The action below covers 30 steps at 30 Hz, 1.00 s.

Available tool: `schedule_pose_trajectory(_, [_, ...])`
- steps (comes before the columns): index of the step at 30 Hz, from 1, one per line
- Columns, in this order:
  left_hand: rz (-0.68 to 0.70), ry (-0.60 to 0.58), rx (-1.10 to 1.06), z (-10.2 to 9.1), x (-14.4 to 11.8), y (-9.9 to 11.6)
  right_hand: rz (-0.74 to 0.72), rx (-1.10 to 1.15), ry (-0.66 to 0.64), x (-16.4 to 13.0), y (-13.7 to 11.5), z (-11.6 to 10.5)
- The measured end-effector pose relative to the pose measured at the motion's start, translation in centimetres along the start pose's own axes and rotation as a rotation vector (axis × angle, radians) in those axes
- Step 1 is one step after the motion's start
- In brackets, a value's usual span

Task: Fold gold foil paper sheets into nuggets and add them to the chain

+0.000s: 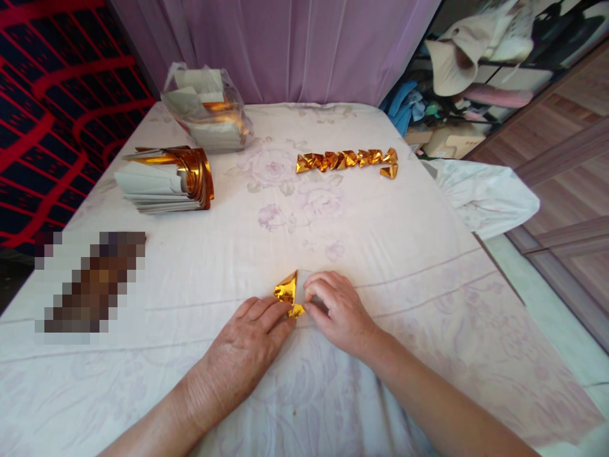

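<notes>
Both hands are down on the bed sheet (409,254) near its front edge, working 1 small gold foil piece (287,294) between them. The left hand (247,346) lies flat, palm down, its fingertips (280,315) pressing the lower corner of the foil against the sheet. The right hand (340,311) is curled over the foil's right side, thumb and fingers pinched on what looks like a pale paper flap, though the fingers hide most of it. The foil stands up in a folded, pointed shape, touching both hands.

Toward the back of the bed, right of the middle, a row of folded gold pieces (347,160) lies in a line, with 1 more tucked just under its right end. At the back left corner sits a clear plastic bag (209,108) stuffed with paper sheets and some gold showing through. Just in front of it, along the left edge, a stack of foil paper (164,181) rests with its gold side curling over the right end. A pixelated patch covers something further down the left edge. A purple curtain (285,44) hangs behind the bed.
</notes>
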<state>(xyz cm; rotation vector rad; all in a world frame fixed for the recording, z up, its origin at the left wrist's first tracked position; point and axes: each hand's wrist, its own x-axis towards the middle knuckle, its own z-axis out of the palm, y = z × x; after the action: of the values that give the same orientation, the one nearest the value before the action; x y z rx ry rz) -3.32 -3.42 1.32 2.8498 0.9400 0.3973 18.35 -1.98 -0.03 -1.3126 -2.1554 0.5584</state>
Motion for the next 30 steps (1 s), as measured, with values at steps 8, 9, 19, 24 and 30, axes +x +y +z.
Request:
schedule_pose_trajectory(8, [-0.018,0.014,0.034,0.0,0.2,0.7,-0.027,-0.021,-0.008,-0.1,0.1,-0.2])
schedule_pose_trajectory(9, [-0.023,0.021,0.045,0.0,0.3,0.9,-0.022,-0.044,-0.004,-0.1,-0.1,-0.2])
schedule_pose_trajectory(19, [-0.029,0.009,0.082,-0.1,0.3,1.1,-0.034,-0.020,-0.031,0.1,0.1,-0.4])
schedule_pose_trajectory(24, [-0.005,0.016,0.067,-0.1,0.5,0.8,-0.097,0.106,0.071,0.1,0.7,-0.6])
schedule_pose_trajectory(30, [-0.059,0.106,0.006,0.6,0.7,0.1,-0.015,-0.033,0.235,-0.1,2.4,-0.9])
